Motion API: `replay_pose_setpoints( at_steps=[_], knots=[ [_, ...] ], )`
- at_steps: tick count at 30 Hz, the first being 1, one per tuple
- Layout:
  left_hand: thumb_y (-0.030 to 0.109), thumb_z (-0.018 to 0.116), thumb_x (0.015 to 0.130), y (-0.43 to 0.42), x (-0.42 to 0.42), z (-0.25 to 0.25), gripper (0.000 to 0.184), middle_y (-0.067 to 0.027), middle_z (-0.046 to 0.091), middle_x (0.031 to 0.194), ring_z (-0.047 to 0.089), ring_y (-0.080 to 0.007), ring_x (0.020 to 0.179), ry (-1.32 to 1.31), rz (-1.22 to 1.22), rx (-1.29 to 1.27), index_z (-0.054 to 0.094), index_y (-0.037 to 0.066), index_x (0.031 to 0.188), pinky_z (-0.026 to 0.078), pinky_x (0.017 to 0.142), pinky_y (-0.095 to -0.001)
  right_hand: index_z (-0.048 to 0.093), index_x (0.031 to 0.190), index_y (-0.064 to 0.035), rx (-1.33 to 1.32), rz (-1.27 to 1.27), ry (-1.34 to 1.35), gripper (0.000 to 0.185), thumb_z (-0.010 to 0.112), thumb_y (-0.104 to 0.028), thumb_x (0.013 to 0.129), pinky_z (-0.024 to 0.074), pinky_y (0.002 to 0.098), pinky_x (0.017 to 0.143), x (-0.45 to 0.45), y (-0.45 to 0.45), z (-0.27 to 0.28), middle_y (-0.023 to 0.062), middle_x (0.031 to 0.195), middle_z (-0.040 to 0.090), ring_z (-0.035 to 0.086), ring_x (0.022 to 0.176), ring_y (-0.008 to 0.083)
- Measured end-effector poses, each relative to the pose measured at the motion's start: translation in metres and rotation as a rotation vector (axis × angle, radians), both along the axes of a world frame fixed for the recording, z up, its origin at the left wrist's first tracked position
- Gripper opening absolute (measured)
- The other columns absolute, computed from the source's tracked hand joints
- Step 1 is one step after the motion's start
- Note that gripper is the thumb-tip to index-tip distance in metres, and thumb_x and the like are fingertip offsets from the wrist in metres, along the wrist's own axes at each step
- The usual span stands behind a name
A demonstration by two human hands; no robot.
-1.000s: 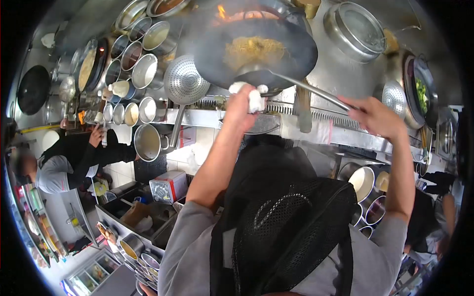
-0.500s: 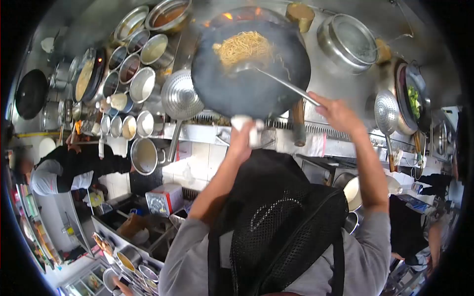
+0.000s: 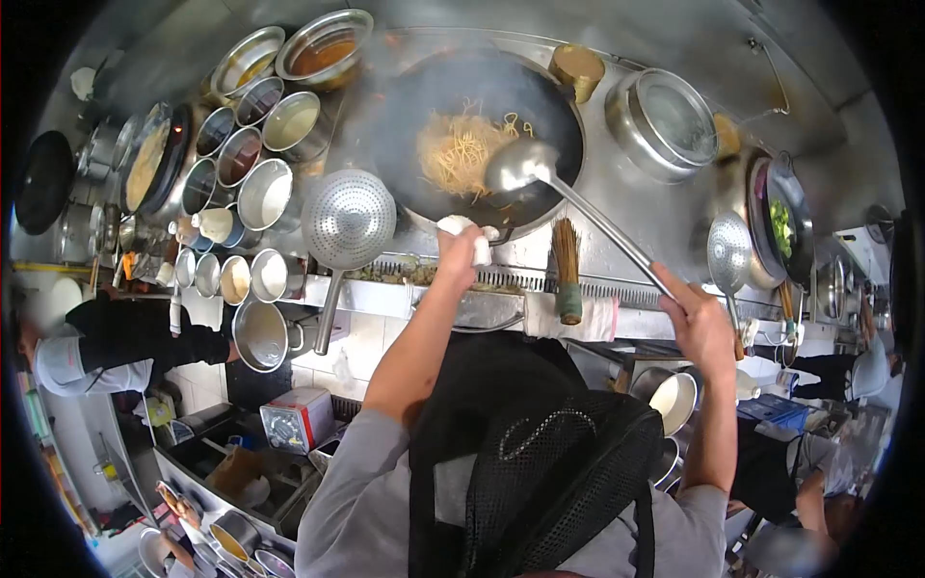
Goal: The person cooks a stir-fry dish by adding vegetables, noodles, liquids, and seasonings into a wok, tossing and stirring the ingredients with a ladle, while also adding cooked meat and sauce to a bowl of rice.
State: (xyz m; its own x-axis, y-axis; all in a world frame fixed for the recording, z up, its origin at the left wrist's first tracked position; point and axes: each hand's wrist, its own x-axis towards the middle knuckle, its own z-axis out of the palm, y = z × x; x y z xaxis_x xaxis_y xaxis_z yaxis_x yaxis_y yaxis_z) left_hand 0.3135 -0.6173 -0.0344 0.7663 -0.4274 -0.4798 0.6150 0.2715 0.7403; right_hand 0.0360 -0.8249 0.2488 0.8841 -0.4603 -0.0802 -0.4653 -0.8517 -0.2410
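A dark wok [image 3: 547,101] stands at the back middle, with steam over the yellow noodles [image 3: 461,154] in it. My left hand [image 3: 459,258] is closed round a folded white cloth [image 3: 453,225] at the wok's near rim; the handle underneath is hidden. My right hand [image 3: 698,323] grips the end of a long-handled ladle [image 3: 599,220]. The ladle's round metal bowl is over the right part of the wok, beside the noodles, its back facing up.
A perforated strainer [image 3: 349,220] lies left of the wok, near several pots and bowls of sauces [image 3: 324,48]. A bamboo brush [image 3: 566,252] rests at the stove's front edge. On the right are a large steel pot [image 3: 665,125] and another strainer [image 3: 728,252]. Co-workers stand on both sides.
The wok has tipped and shifted nearer, and the noodles lie looser in it. The ladle has come up out of the noodles and to the right; my right hand has moved lower.
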Motion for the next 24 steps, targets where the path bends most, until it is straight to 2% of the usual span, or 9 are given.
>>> replay_pose_setpoints(
  at_steps=[4, 8, 10, 13, 15, 17, 20, 23, 24],
  knots=[
    [-0.001, 0.063, 0.088, -0.008, 0.013, -0.027, 0.038, -0.0124, 0.060, 0.106, 0.067, -0.0260, 0.084, 0.016, 0.031, 0.067, 0.045, 0.008, 0.120, 0.059, 0.054, -0.0423, 0.061, 0.144, -0.0296, -0.222, 0.002, 0.280, 0.046, 0.067, -0.025, 0.098, 0.0567, 0.0502, 0.072, 0.015, -0.019, 0.013, 0.0207, 0.091, 0.071, 0.071, 0.081, 0.0404],
    [-0.003, 0.063, 0.086, -0.006, 0.012, -0.024, 0.044, -0.0119, 0.059, 0.108, 0.067, -0.0259, 0.087, 0.018, 0.035, 0.072, 0.044, 0.007, 0.124, 0.061, 0.060, -0.0425, 0.056, 0.147, -0.0299, -0.251, 0.029, 0.279, 0.047, 0.062, -0.026, 0.101, 0.0569, 0.0534, 0.074, 0.060, -0.051, -0.049, 0.0235, 0.088, 0.071, 0.071, 0.080, 0.0421],
    [-0.003, 0.065, 0.083, -0.005, 0.013, -0.022, 0.044, -0.0117, 0.061, 0.108, 0.067, -0.0248, 0.088, 0.006, 0.067, 0.083, 0.046, 0.004, 0.123, 0.060, 0.066, -0.0402, 0.055, 0.148, -0.0295, -0.306, 0.031, 0.183, 0.047, 0.062, -0.028, 0.101, 0.0566, 0.0550, 0.073, 0.088, -0.060, -0.113, 0.0267, 0.086, 0.071, 0.072, 0.077, 0.0418],
    [-0.002, 0.068, 0.079, 0.001, 0.015, -0.029, 0.044, -0.0115, 0.064, 0.107, 0.066, -0.0226, 0.095, -0.037, -0.021, 0.022, 0.051, 0.001, 0.119, 0.057, 0.071, -0.0385, 0.055, 0.149, -0.0249, -0.220, -0.020, 0.123, 0.048, 0.062, -0.028, 0.102, 0.0580, 0.0521, 0.075, 0.124, -0.048, -0.160, 0.0273, 0.089, 0.072, 0.073, 0.078, 0.0394],
    [0.004, 0.071, 0.084, 0.002, 0.014, -0.023, 0.045, -0.0108, 0.064, 0.110, 0.066, -0.0226, 0.097, -0.068, 0.022, 0.060, 0.049, 0.002, 0.123, 0.058, 0.073, -0.0392, 0.054, 0.151, -0.0193, 0.411, -0.272, -0.110, 0.049, 0.060, -0.026, 0.103, 0.0577, 0.0487, 0.079, 0.133, -0.029, -0.172, 0.0291, 0.095, 0.072, 0.075, 0.086, 0.0394],
    [0.005, 0.072, 0.086, 0.013, 0.011, 0.001, 0.044, -0.0103, 0.063, 0.110, 0.066, -0.0225, 0.097, -0.034, 0.014, 0.072, 0.049, 0.003, 0.124, 0.059, 0.073, -0.0401, 0.053, 0.151, -0.0161, 0.415, -0.283, -0.219, 0.049, 0.059, -0.026, 0.103, 0.0570, 0.0482, 0.079, 0.136, -0.010, -0.192, 0.0300, 0.097, 0.072, 0.075, 0.088, 0.0397],
    [0.008, 0.072, 0.090, 0.018, 0.015, 0.012, 0.042, -0.0089, 0.062, 0.109, 0.066, -0.0221, 0.097, 0.090, -0.094, -0.076, 0.048, 0.006, 0.125, 0.061, 0.073, -0.0434, 0.046, 0.157, -0.0193, 0.325, -0.207, -0.451, 0.054, 0.058, -0.031, 0.106, 0.0469, 0.0333, 0.043, 0.154, -0.013, -0.263, 0.0056, 0.062, 0.058, 0.052, 0.048, 0.0130],
    [0.007, 0.071, 0.091, 0.013, 0.018, -0.001, 0.038, -0.0076, 0.062, 0.106, 0.067, -0.0224, 0.095, 0.188, -0.167, -0.115, 0.049, 0.008, 0.123, 0.063, 0.072, -0.0461, 0.046, 0.157, -0.0180, 0.369, -0.204, -0.421, 0.054, 0.058, -0.030, 0.106, 0.0452, 0.0305, 0.042, 0.185, 0.021, -0.258, 0.0037, 0.061, 0.056, 0.051, 0.047, 0.0114],
    [0.007, 0.071, 0.092, 0.010, 0.020, -0.015, 0.038, -0.0074, 0.062, 0.107, 0.068, -0.0229, 0.095, 0.172, -0.186, -0.102, 0.050, 0.007, 0.123, 0.063, 0.073, -0.0453, 0.047, 0.157, -0.0159, 0.675, -0.263, -0.292, 0.053, 0.058, -0.029, 0.106, 0.0492, 0.0332, 0.046, 0.188, 0.031, -0.218, 0.0061, 0.068, 0.061, 0.057, 0.051, 0.0150]
  ],
)
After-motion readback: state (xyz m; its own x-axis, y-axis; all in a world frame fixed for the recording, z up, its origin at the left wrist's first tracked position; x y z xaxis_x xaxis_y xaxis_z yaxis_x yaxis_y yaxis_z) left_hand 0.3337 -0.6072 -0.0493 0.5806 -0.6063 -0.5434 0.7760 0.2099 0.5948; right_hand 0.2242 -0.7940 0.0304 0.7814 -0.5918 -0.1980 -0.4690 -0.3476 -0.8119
